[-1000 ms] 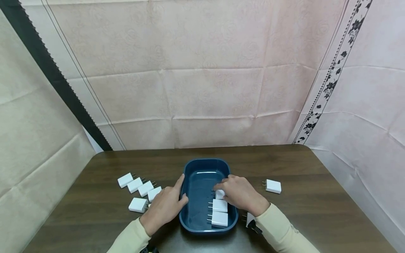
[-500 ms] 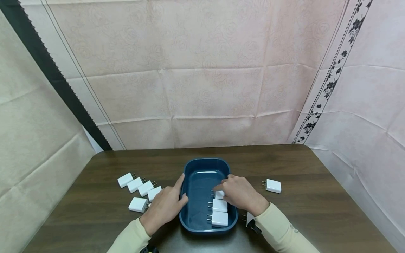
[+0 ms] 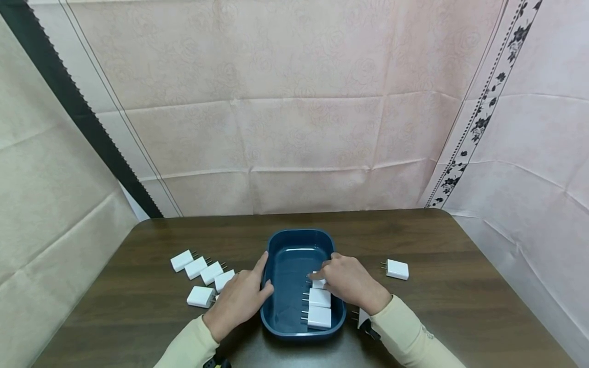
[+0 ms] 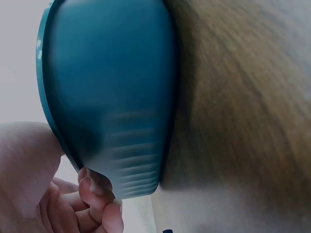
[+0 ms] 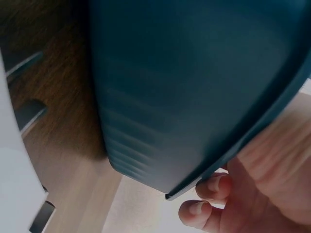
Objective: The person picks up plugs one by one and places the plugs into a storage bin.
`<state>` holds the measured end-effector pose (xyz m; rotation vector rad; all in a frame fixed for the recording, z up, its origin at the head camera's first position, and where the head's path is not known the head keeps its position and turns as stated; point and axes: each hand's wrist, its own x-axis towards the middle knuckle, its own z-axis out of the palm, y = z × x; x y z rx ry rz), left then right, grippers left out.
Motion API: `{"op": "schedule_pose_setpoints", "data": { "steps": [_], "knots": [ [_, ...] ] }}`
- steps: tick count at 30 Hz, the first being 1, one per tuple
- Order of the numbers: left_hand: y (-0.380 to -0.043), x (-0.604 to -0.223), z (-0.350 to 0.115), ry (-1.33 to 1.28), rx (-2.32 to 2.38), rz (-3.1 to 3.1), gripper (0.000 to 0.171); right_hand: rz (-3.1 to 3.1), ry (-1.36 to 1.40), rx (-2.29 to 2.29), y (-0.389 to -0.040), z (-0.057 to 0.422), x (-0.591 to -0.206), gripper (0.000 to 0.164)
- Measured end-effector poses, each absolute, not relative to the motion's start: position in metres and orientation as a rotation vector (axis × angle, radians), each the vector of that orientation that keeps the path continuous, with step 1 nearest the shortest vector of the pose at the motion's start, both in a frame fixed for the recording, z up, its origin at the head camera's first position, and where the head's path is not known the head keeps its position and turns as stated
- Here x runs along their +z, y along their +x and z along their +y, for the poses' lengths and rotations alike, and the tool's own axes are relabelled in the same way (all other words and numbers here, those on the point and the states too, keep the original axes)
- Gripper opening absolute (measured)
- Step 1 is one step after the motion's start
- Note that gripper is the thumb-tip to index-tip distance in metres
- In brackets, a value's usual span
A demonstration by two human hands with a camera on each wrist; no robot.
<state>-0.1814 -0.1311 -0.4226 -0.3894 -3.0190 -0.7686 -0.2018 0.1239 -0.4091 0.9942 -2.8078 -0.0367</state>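
A dark blue tray (image 3: 289, 306) stands on the table, with a column of white plug-in chargers (image 3: 319, 317) along its right side, prongs to the left. My left hand (image 3: 243, 299) holds the tray's left rim, index finger along it and thumb over the edge. In the left wrist view, curled fingers (image 4: 95, 187) meet the rim's outer side. My right hand (image 3: 352, 281) reaches over the right rim, index finger and thumb at the farthest charger (image 3: 318, 283) in the column, partly covering it. Other fingers (image 5: 214, 187) of that hand curl outside the rim.
Several white chargers (image 3: 200, 296) lie on the table left of the tray, one partly behind the left hand. One charger (image 3: 397, 269) lies to the right, and another (image 3: 362, 318) is partly hidden by the right wrist. Pale cloth (image 3: 294, 128) hangs behind the brown table (image 3: 442, 317).
The right index finger has shifted slightly at the farthest charger, and more white shows above the fingertip. The left hand and tray stay in place.
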Motion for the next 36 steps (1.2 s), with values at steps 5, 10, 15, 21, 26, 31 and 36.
{"op": "schedule_pose_setpoints", "data": {
  "steps": [5,10,15,21,26,31,36],
  "knots": [
    [-0.1817,-0.4227,-0.1307,-0.388,-0.765,-3.021,0.068,-2.805,0.988,-0.031,-0.201,0.1243,-0.4098,0.029],
    [-0.1822,-0.4226,-0.1307,-0.384,-0.769,-3.024,0.067,-2.797,0.984,-0.031,-0.2004,0.1243,-0.4097,0.029],
    [-0.1828,-0.422,-0.1307,-0.372,-0.765,-3.025,0.067,-2.797,0.983,-0.016,-0.2004,0.1238,-0.4086,0.029],
    [-0.183,-0.4216,-0.1308,-0.376,-0.767,-3.021,0.067,-2.8,0.978,-0.019,-0.2009,0.1233,-0.4079,0.028],
    [-0.1829,-0.4219,-0.1308,-0.382,-0.771,-3.014,0.067,-2.788,0.991,-0.033,-0.2006,0.1236,-0.408,0.028],
    [-0.1823,-0.4219,-0.1309,-0.375,-0.764,-3.017,0.067,-2.759,1.002,-0.066,-0.2007,0.1241,-0.4089,0.028],
    [-0.1819,-0.4219,-0.1303,-0.364,-0.774,-3.029,0.067,-2.751,1.008,-0.077,-0.1997,0.125,-0.4093,0.023]
  ]
}}
